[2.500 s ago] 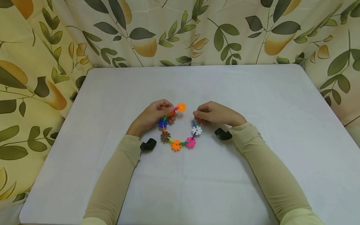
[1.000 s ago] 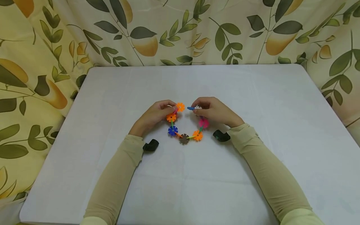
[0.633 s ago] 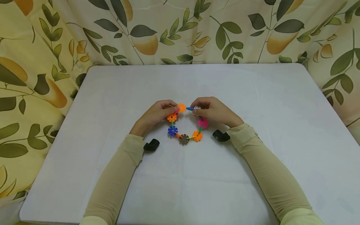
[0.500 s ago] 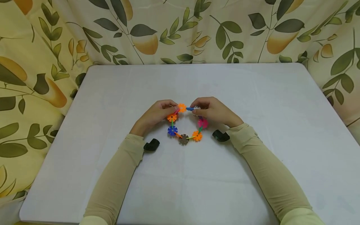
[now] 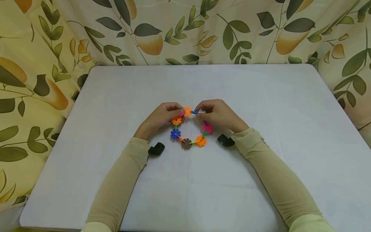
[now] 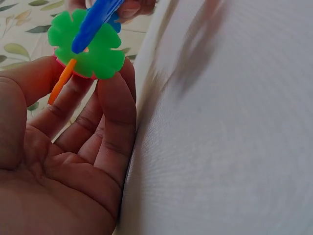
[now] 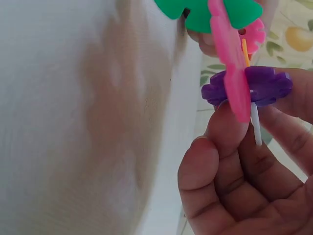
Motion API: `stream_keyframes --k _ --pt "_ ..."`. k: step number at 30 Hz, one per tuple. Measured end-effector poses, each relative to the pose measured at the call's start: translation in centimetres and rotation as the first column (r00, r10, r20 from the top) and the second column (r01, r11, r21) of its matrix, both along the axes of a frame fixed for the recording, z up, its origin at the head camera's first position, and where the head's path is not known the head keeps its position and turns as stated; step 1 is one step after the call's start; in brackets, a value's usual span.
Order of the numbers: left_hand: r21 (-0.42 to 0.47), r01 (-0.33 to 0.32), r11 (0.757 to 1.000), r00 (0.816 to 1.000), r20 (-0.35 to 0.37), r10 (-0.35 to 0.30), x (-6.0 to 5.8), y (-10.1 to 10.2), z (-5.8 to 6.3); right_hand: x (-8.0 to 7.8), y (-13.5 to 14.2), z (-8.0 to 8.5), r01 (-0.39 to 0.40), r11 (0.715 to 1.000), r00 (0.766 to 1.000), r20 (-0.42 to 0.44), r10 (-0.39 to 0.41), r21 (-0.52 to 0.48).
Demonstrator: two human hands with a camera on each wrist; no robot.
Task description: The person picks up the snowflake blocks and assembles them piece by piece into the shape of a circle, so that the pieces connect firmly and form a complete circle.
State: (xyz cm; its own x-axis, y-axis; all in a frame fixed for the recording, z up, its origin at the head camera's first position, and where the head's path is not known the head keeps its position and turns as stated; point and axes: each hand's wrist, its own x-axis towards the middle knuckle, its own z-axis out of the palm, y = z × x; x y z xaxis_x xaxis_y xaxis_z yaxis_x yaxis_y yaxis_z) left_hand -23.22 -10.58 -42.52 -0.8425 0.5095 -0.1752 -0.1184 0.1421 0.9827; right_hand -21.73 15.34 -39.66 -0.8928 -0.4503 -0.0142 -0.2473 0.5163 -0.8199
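Observation:
Notched flower-shaped plastic discs, slotted into one another, form a ring in the head view. My left hand (image 5: 160, 119) pinches its upper left part, beside a pink disc seen edge-on and the top orange disc (image 5: 187, 111). With thumb and fingers, my right hand (image 5: 221, 115) pinches the upper right, by the white disc (image 5: 201, 111) and an edge-on blue disc (image 5: 194, 112). That blue disc meets the orange disc's edge. In the left wrist view, a green disc (image 6: 105, 58) sits at my fingertips; in the right wrist view, a purple disc (image 7: 268, 85) does.
Lower in the ring are a dark blue disc (image 5: 175, 134), a brown disc (image 5: 186, 144), another orange disc (image 5: 201, 140) and a pink disc (image 5: 207, 128). A white-covered table (image 5: 246, 193) lies underneath. Leaf-patterned curtains (image 5: 179, 32) hang behind it and at both sides.
My right hand has taken hold of the chain's white and blue end and brought it left to the top orange disc. The gap between them has closed; the lower discs shifted slightly left lately.

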Motion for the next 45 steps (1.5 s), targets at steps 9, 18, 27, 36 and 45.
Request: stream_keyframes --k 9,18,27,36,45 --pt "-0.007 -0.025 1.0 0.999 -0.02 0.025 0.0 -0.1 -0.1 0.3 -0.7 0.0 0.007 1.0 0.998 -0.061 -0.007 0.001" --pt "-0.054 -0.034 0.998 0.995 -0.093 0.029 -0.2 0.2 -0.5 0.3 -0.9 -0.6 -0.006 0.999 0.998 -0.056 0.003 -0.046" --pt "-0.057 -0.029 0.998 0.998 -0.06 0.026 -0.2 -0.1 -0.3 0.3 -0.9 -0.6 0.014 0.999 0.997 -0.073 -0.017 -0.036" --pt "0.026 0.057 0.998 0.998 0.031 -0.058 -0.7 -1.3 -0.5 0.0 -0.5 -0.6 0.097 0.995 0.994 -0.043 -0.097 -0.007" --pt "0.064 0.021 0.998 0.999 0.049 -0.025 -0.7 -1.0 -0.4 0.1 -0.7 -0.7 0.072 0.997 0.995 -0.066 -0.074 -0.035"
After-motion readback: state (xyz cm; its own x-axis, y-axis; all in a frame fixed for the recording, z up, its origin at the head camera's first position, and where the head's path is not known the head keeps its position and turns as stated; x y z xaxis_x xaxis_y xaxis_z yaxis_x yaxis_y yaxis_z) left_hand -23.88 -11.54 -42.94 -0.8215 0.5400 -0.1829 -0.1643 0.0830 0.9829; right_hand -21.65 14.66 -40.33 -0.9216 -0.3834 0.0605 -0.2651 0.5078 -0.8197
